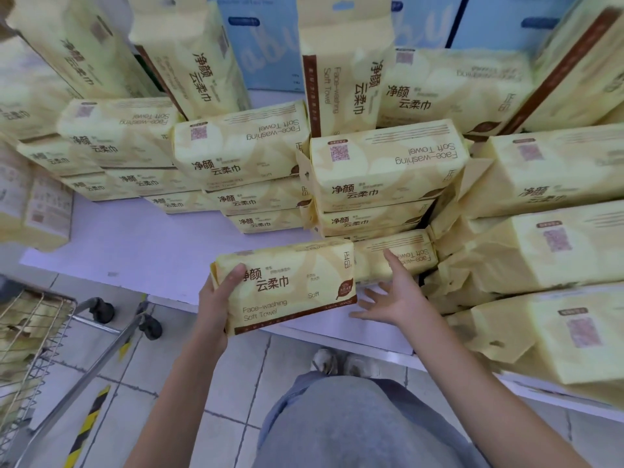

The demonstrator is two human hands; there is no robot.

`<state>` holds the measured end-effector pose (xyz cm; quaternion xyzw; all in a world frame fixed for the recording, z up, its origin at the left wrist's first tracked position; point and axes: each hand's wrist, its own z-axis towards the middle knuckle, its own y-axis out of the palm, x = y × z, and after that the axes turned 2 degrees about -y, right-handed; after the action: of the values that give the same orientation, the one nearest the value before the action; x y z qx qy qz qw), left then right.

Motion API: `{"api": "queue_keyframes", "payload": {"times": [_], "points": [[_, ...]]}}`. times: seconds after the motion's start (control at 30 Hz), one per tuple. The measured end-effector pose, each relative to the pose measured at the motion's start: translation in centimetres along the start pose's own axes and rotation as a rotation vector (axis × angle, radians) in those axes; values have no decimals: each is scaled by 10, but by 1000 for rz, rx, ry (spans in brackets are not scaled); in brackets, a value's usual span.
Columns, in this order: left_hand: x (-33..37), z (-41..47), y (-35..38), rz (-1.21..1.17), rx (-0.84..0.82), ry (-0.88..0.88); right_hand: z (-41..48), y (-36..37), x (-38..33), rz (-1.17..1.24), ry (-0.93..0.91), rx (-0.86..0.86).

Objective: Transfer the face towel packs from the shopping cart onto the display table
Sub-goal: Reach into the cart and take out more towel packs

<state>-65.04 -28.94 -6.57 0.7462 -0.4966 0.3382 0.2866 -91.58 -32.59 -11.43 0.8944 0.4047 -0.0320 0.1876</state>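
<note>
My left hand [219,298] grips the left end of a yellow face towel pack [290,285], holding it over the front edge of the white display table [135,241]. To the pack's right, my right hand [395,295] is spread with straight fingers; its fingertips reach a second pack [401,255] lying on the table just behind. Stacks of the same yellow packs [381,173] fill the table behind and to the right. The wire shopping cart [30,339] at lower left holds more packs.
Tall upright yellow packs [341,65] and blue boxes [270,52] line the back of the table. A stack [540,251] overhangs on the right. Tiled floor lies below, with my shoes [341,363] by the table edge. The cart's wheels [148,324] are near the table's front.
</note>
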Motion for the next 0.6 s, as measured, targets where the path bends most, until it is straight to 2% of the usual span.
{"api": "queue_keyframes", "payload": {"times": [0.17,0.3,0.5,0.6], "points": [[9,9,28,49,-110,70,-13,11,-6,19,-14,-114],[7,16,65,102,-210,124,-26,15,-16,88,-184,-216],[0,37,95,301,-411,285,-19,13,-26,209,-497,41],[-2,50,101,457,-443,404,-13,10,-32,229,-630,106]]}}
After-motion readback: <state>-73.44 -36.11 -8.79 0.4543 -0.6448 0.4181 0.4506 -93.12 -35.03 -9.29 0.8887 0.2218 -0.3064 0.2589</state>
